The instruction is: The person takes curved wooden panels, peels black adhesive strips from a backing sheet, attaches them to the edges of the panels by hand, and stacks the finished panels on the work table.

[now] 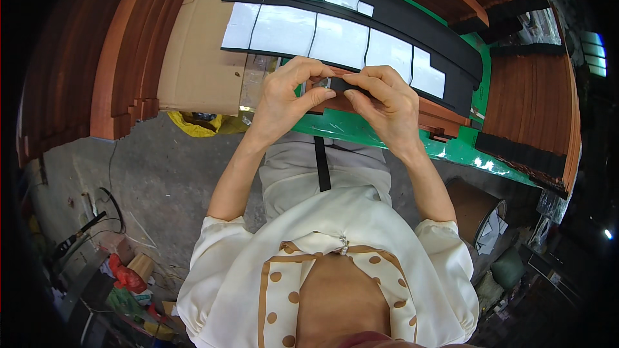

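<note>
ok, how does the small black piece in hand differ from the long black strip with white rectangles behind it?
The black piece looks short; the long strip runs longer. The left hand and right hand hold the piece; the strip lies flat behind. Both are black.

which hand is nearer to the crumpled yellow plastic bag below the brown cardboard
Left. The left hand is above and right of the crumpled yellow plastic bag in the picture; the right hand is farther right, beyond the left.
</note>
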{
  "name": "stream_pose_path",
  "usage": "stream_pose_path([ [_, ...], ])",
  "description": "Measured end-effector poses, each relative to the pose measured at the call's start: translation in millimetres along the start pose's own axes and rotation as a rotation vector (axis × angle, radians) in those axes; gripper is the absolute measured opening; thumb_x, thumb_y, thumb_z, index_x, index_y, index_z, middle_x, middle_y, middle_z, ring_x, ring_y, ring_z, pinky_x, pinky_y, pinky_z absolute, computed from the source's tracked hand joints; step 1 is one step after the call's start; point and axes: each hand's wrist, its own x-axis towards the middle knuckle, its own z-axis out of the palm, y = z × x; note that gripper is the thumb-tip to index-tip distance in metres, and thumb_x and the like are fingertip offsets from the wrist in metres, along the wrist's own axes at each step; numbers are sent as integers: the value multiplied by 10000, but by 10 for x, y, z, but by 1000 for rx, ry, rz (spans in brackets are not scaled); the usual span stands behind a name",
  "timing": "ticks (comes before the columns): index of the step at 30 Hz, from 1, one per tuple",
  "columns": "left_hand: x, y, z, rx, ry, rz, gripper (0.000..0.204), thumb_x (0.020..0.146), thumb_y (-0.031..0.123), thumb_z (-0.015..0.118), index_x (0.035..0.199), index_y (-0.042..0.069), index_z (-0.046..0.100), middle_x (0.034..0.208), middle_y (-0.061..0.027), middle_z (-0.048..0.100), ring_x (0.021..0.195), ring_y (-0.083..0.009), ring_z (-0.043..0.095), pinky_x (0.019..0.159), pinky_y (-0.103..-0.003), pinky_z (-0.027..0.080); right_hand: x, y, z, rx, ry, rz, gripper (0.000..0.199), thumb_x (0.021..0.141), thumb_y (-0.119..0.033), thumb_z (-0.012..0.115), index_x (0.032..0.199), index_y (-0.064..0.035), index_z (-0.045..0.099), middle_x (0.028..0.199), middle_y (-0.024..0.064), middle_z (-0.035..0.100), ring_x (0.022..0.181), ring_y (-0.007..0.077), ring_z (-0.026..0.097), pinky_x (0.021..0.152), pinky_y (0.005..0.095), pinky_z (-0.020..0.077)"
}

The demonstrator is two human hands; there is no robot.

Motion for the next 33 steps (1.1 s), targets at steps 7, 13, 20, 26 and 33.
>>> stream_pose_path([
  [7, -6, 27, 3, 9, -4, -11, 256, 742, 50, 717, 984, 19, 638, 942, -59, 620, 792, -136, 570, 709, -263, 470, -10, 22, 8, -15, 7, -18, 226, 685, -50, 743, 908, -64, 705, 853, 32, 631, 711, 175, 580, 591, 292, 481],
  [13, -18, -55, 72, 134, 99, 212, 236, 737, 39, 709, 967, 76, 675, 866, -65, 610, 736, -203, 576, 693, -312, 442, -19, 74, -66, 26, 54, -78, 260, 692, -63, 746, 949, -68, 704, 978, 57, 644, 850, 204, 603, 681, 305, 509],
  [20, 15, -38, 105, 433, 96, 457, 253, 724, 27, 686, 963, 111, 689, 863, -64, 609, 745, -224, 575, 681, -333, 434, -171, 160, -89, -221, 44, -260, 365, 693, -15, 716, 1050, -81, 683, 1004, 75, 641, 900, 236, 609, 720, 327, 524],
  [26, -51, -31, 172, 531, 155, 441, 247, 693, 17, 722, 928, 77, 674, 852, -87, 592, 723, -244, 569, 621, -343, 447, -130, 158, 47, -183, 226, -350, 263, 656, -20, 711, 908, -76, 663, 920, 39, 638, 881, 238, 604, 687, 329, 523],
  [33, 35, 139, 340, 342, 181, 247, 146, 755, 2, 715, 779, 32, 574, 795, -46, 537, 709, -146, 513, 654, -262, 412, -388, 501, -708, -249, 381, -147, 234, 720, -25, 666, 946, -80, 637, 1013, 75, 614, 981, 279, 557, 816, 394, 459],
])
